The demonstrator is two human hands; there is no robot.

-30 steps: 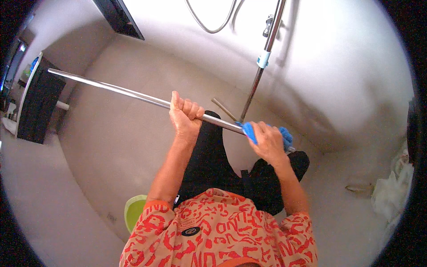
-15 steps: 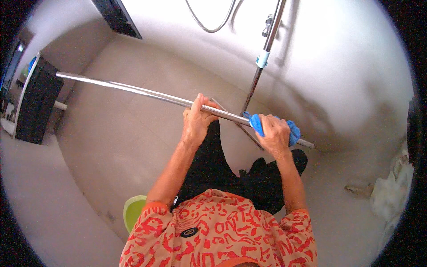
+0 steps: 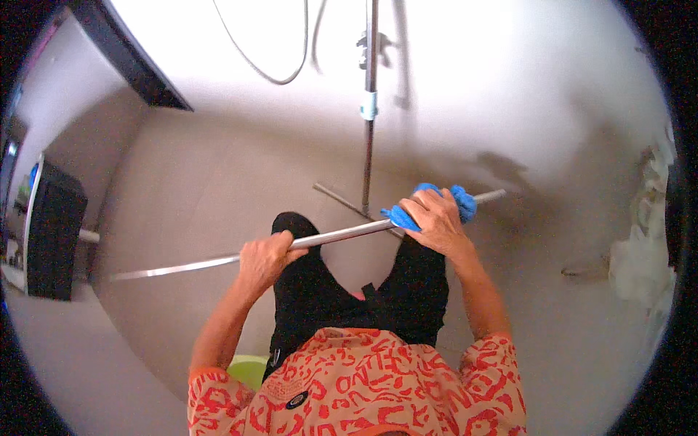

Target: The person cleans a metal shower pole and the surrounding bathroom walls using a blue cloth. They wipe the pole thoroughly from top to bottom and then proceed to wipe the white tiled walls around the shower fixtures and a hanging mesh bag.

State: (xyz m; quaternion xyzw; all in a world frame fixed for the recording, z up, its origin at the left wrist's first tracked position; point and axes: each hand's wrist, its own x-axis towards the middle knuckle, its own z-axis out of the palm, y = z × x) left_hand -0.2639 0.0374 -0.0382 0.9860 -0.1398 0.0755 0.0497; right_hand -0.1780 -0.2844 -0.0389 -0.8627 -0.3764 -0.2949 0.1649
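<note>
Against a white wall (image 3: 494, 65) and above a beige floor (image 3: 196, 189), seen in the head view, gripping a slim metal pole (image 3: 345, 234) crosswise in front of the body. Slanted lengthwise from lower left to upper right, with a long stretch past the left hand (image 3: 265, 263) toward a dark cabinet (image 3: 54, 240), blurred near the tip, and a short bare end beyond the right hand (image 3: 435, 219). Clasped at left under curled fingers, over the left knee of black trousers (image 3: 313, 309). Clenched at right inside a blue cloth (image 3: 466, 205), bunched about the pole and showing on both sides of the knuckles. Beyond, an upright rod (image 3: 369, 156) with a crossbar (image 3: 336, 196) at its foot; at upper left, a looped hose (image 3: 291, 75); beside the left elbow, a partly hidden green tub (image 3: 247, 369).
</note>
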